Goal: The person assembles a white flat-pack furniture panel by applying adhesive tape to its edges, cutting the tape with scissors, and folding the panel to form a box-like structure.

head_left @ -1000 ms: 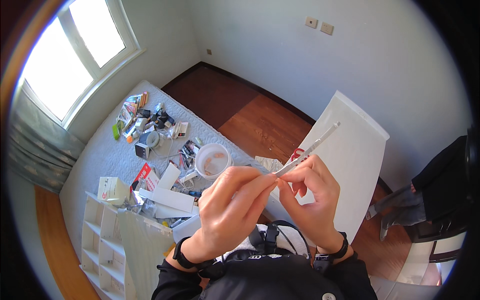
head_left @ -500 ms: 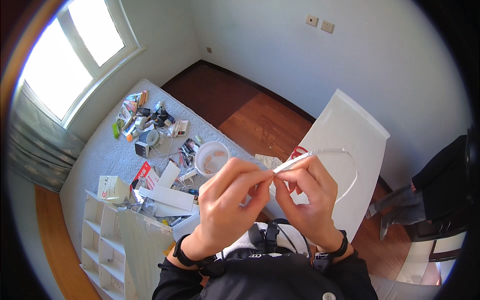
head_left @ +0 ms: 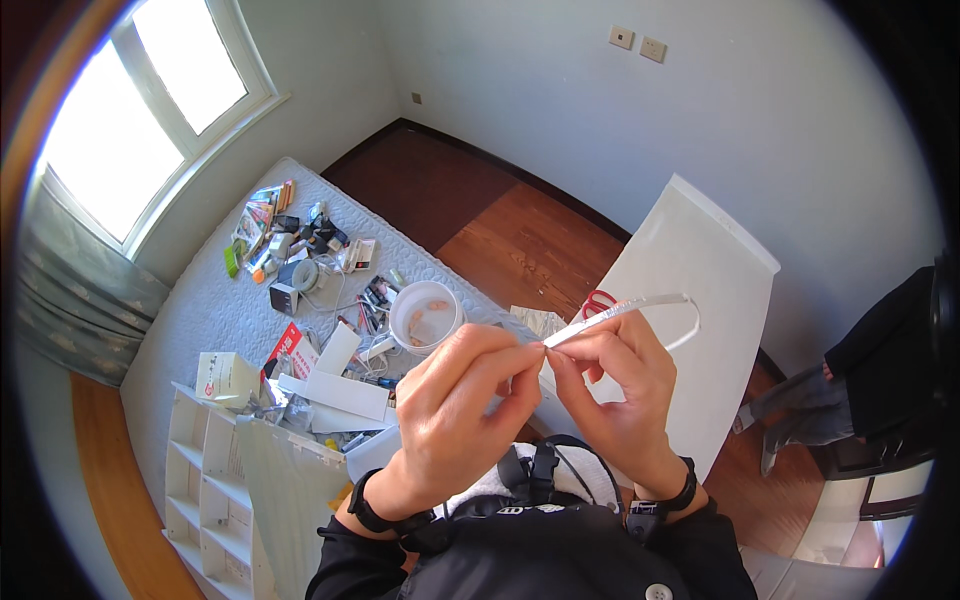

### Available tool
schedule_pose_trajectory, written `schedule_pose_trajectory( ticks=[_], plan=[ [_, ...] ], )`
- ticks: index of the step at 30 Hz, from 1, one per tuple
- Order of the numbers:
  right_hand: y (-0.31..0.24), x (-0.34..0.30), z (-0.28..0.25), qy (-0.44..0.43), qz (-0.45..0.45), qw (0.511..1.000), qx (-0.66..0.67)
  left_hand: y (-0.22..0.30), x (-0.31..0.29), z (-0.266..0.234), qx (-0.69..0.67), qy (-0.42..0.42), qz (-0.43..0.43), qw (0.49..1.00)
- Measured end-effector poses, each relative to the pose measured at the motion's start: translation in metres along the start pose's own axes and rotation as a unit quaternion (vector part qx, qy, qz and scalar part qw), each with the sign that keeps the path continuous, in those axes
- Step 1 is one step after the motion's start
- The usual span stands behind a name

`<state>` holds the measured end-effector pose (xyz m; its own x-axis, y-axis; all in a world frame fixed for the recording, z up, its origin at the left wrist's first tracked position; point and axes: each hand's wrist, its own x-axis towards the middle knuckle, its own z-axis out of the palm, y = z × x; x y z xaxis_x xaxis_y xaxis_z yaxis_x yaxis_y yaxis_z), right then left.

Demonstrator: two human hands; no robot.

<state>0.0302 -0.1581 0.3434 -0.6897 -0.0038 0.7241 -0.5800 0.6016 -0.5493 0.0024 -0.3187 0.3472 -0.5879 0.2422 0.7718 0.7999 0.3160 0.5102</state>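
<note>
Strip (head_left: 654, 300) was mid-frame, far part looping right, apparently b/c only its near end was held. L hand (head_left: 455, 415) pinched that end; R hand (head_left: 625, 395) pinched it just beside, prob. for fine control. Red scissors (head_left: 594, 303) lay on table (head_left: 700, 255), right of ctr; tub (head_left: 420, 293) on mattress (head_left: 190, 310), ctr-left.
</note>
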Motion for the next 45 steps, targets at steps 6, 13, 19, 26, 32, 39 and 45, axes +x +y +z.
schedule_pose_trajectory(
  ticks=[6, 13, 19, 26, 32, 39, 45],
  plan=[
    [0.002, 0.0, 0.001, 0.002, 0.004, 1.0, 0.021, -0.001, -0.002, 0.003, -0.002, 0.007, 0.001, 1.0],
    [0.001, -0.001, 0.002, 0.003, 0.005, 1.0, 0.028, -0.002, -0.006, 0.006, -0.095, 0.021, -0.094, 0.991],
    [0.002, 0.0, 0.001, -0.003, -0.006, 0.999, 0.039, -0.009, -0.008, 0.009, -0.246, 0.014, -0.195, 0.949],
    [0.005, 0.001, 0.002, -0.018, -0.004, 0.997, 0.072, -0.005, -0.007, 0.006, -0.162, 0.02, -0.112, 0.98],
    [0.006, 0.002, 0.0, -0.023, -0.02, 0.999, 0.018, -0.003, -0.004, 0.004, -0.069, 0.009, -0.039, 0.997],
    [0.01, 0.003, 0.001, -0.02, -0.045, 0.999, -0.01, -0.006, 0.001, 0.003, -0.02, -0.023, 0.004, 1.0],
    [0.01, 0.001, 0.002, -0.022, -0.049, 0.999, -0.004, -0.005, -0.006, 0.005, -0.133, -0.013, -0.136, 0.982]
  ],
)
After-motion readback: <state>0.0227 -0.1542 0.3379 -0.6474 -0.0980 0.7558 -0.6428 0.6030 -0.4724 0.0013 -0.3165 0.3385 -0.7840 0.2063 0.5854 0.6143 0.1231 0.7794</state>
